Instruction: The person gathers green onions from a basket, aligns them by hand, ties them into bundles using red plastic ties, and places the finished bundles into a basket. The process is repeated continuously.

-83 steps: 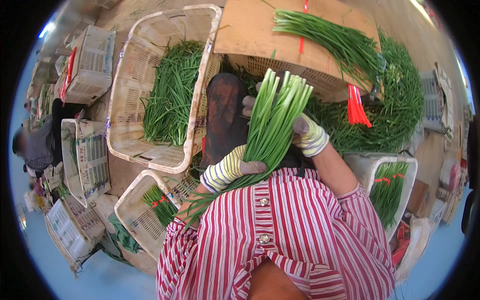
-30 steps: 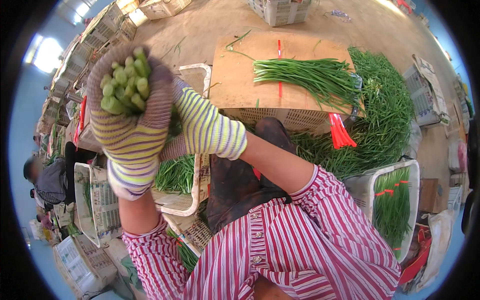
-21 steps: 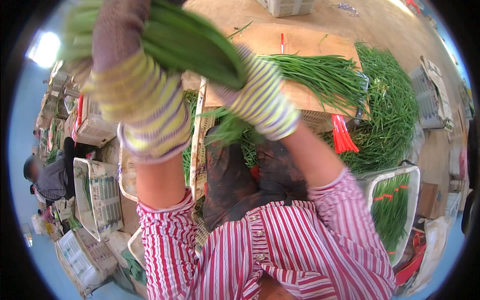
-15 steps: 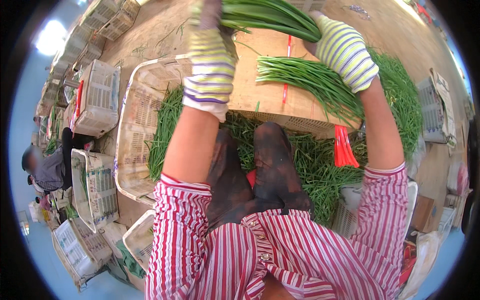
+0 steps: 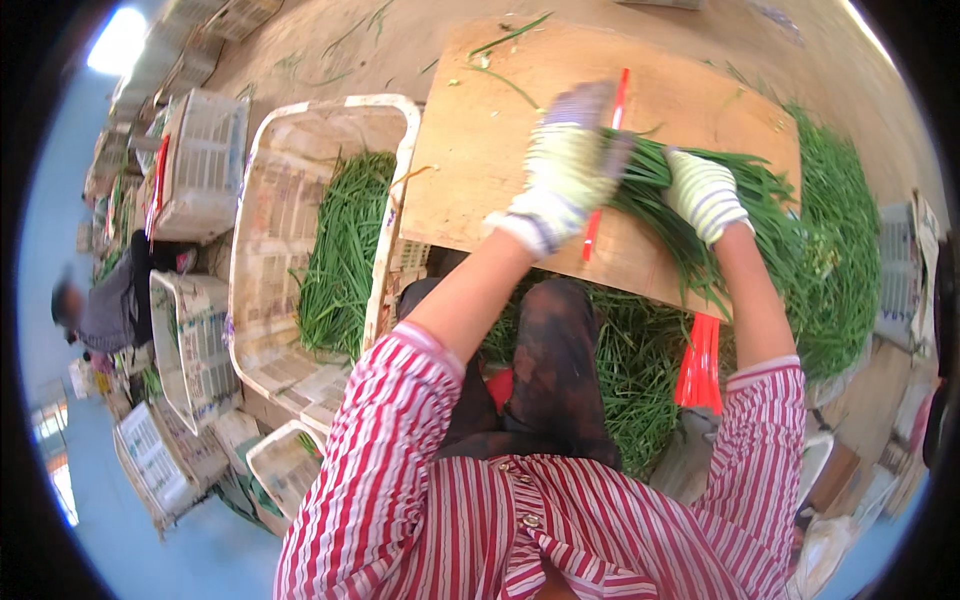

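My left hand [image 5: 565,160], in a striped glove with darkened fingers, is blurred at the left end of the green chives [image 5: 645,180] on a wooden board [image 5: 480,150]; its grip is unclear. My right hand [image 5: 700,190], also gloved, is closed on the chives farther right, their long leaves spilling toward the board's front edge. A red tape strip [image 5: 620,90] lies across the board under the chives. More red strips [image 5: 700,365] hang below the front edge.
A large white crate [image 5: 265,225] of loose chives stands at the left, a smaller crate [image 5: 270,460] below it. A heap of chives [image 5: 830,290] lies at the right and under the board. A co-worker [image 5: 110,310] is at the far left among stacked crates [image 5: 200,165].
My hands have come down and rightward from holding a bunch raised at the upper left, onto the board where the chives lay. The view has shifted.
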The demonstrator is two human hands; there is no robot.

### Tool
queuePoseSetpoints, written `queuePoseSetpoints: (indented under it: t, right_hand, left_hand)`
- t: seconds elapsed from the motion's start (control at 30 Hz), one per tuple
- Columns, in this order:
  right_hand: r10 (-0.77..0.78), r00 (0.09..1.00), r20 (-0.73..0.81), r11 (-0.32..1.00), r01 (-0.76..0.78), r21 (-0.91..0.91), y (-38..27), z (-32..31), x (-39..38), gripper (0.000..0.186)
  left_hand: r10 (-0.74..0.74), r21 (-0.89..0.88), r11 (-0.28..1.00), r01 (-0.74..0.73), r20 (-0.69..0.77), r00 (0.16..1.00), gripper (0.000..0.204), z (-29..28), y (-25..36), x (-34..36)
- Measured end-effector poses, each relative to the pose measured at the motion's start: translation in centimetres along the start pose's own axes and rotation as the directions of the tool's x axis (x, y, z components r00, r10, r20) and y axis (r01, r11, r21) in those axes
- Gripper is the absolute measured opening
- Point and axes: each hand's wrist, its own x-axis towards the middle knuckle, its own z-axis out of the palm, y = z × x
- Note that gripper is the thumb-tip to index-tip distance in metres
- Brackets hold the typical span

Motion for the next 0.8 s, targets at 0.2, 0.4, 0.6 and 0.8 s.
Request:
queuePoseSetpoints:
  t: [0.2,0.4,0.6,0.8]
  right_hand:
    - [-0.028,0.998,0.051,0.986,0.019,0.166,1.4,0.0,-0.5,0.042]
    - [-0.124,0.991,-0.054,0.835,0.134,0.534,4.7,-2.2,-3.6,0.069]
    - [-0.068,0.977,-0.204,0.925,0.138,0.354,2.3,3.3,-4.1,0.070]
    - [-0.093,0.986,0.137,0.691,-0.035,0.722,6.4,4.8,-0.6,0.083]
  left_hand:
    - [-0.156,0.193,0.980,0.048,0.598,0.786,0.033,4.9,1.0,1.3]
    - [-0.025,0.203,0.976,-0.075,0.448,0.894,0.032,6.7,1.3,-1.4]
    - [0.073,0.204,0.964,-0.171,0.417,0.906,0.028,9.2,2.3,-1.2]
    - [0.080,-0.171,0.983,-0.063,0.096,0.992,0.040,-2.7,1.7,-3.3]
